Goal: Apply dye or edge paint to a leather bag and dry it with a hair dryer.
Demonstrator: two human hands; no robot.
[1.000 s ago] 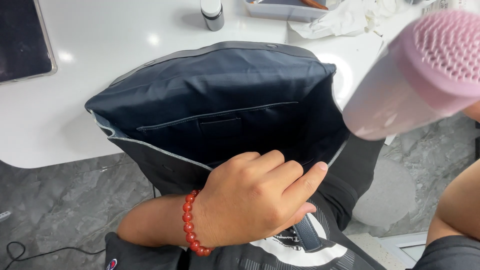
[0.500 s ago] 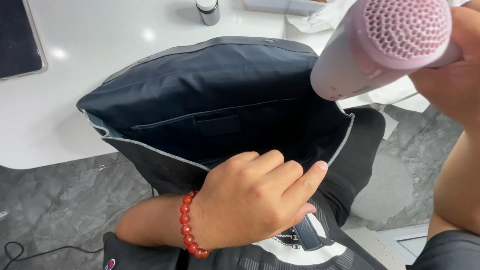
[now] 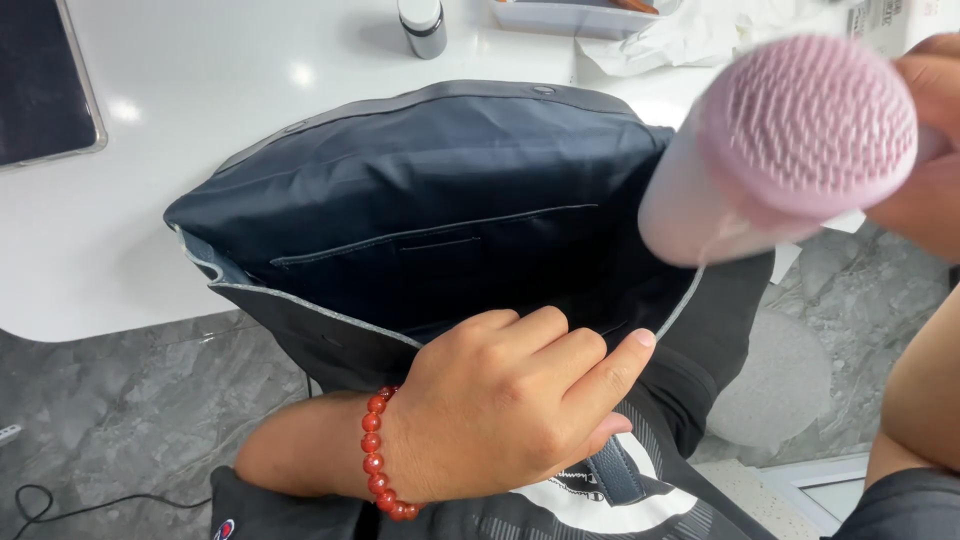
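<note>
While the left hand (image 3: 500,410), wearing a red bead bracelet (image 3: 378,455), grips the near rim of the dark bag (image 3: 440,230) and keeps its mouth wide, the right hand (image 3: 925,150) grasps a pink hair dryer (image 3: 790,150) just above the bag's right edge. Judging by this, the dryer is not yet inside. The bag leans on the near edge of the white desk (image 3: 200,120); a small bottle (image 3: 423,25) stands at the far edge, a tablet (image 3: 40,90) at the left, grey marble floor (image 3: 100,400) below.

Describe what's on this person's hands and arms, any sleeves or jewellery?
Both forearms are bare. The left hand has a bracelet of round, glossy red beads around the wrist. The right hand shows no jewellery in view. Dark fabric sits at the elbows, likely short sleeves.
</note>
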